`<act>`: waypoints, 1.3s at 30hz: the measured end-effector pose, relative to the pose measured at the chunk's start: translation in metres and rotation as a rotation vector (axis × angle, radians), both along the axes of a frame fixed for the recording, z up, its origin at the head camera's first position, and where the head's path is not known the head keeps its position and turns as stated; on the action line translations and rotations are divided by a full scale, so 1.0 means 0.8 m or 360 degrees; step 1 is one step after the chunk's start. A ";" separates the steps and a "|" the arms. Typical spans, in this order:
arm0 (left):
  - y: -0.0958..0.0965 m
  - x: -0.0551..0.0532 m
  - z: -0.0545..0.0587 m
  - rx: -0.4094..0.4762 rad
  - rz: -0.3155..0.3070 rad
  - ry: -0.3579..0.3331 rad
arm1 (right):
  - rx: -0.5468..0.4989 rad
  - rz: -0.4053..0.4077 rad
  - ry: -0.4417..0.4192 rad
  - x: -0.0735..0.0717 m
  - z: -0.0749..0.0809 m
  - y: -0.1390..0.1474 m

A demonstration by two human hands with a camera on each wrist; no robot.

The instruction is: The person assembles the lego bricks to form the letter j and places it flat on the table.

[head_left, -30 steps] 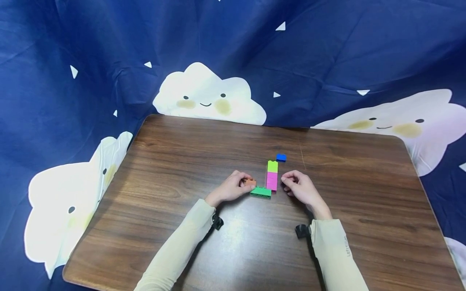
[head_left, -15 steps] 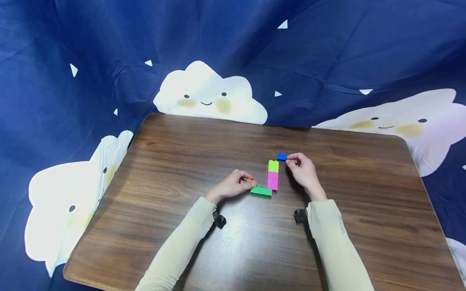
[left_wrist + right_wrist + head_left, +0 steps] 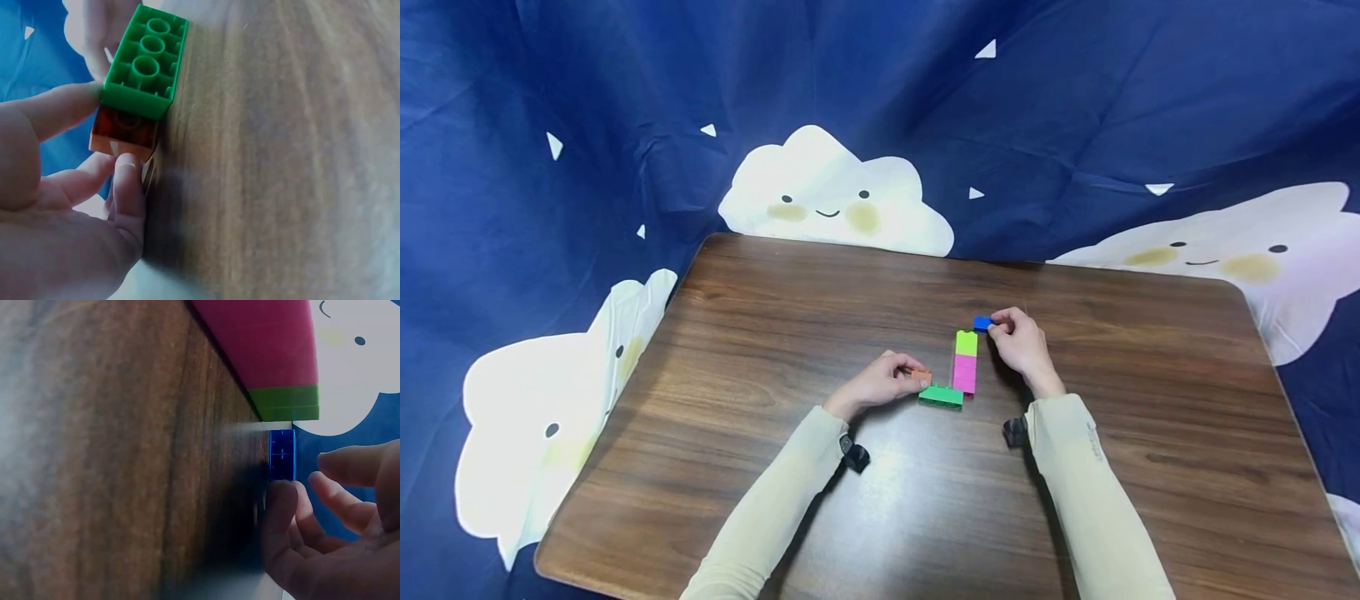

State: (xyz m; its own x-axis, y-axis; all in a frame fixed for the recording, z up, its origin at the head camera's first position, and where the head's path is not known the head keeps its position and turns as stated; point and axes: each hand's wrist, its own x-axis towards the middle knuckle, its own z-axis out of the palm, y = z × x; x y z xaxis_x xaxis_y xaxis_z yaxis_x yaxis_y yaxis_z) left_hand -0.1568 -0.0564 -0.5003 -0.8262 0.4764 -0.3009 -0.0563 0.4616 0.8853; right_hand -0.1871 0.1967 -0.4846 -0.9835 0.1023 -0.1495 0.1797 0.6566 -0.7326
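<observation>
My left hand [image 3: 880, 383] grips a small orange building brick [image 3: 125, 134]; in the left wrist view its thumb is at the joint with a longer green brick [image 3: 145, 62] and its fingers are on the far end. The green brick lies on its side, hollow underside towards me. A column of pink [image 3: 965, 374] and lime-green [image 3: 966, 343] bricks runs back from its right end. Beyond that, a small blue brick [image 3: 982, 323] lies on the table. My right hand's [image 3: 1022, 343] fingertips touch the blue brick's right end, the thumb apart from it in the right wrist view.
The brown wood-grain table [image 3: 775, 333] extends around the bricks. Behind and to the left hangs a dark blue curtain [image 3: 880, 67] with white clouds. A small black camera [image 3: 855, 456] is strapped to the left wrist, another black camera [image 3: 1015, 432] to the right.
My right hand has moved back and slightly away from beside the pink bricks to the blue brick's end. The left hand stays on the orange brick, and the bricks lie as before.
</observation>
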 end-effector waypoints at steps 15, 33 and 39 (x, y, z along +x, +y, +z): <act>0.003 0.001 -0.001 -0.0062 -0.0008 0.0081 | 0.0110 0.0050 -0.0047 -0.012 0.005 -0.003; 0.000 0.002 0.002 -0.0096 -0.0014 0.0096 | 0.0174 0.0110 0.0057 -0.015 0.001 -0.013; 0.000 0.004 0.004 -0.0090 -0.0023 0.0098 | 0.0179 0.0138 0.0032 -0.019 -0.003 -0.016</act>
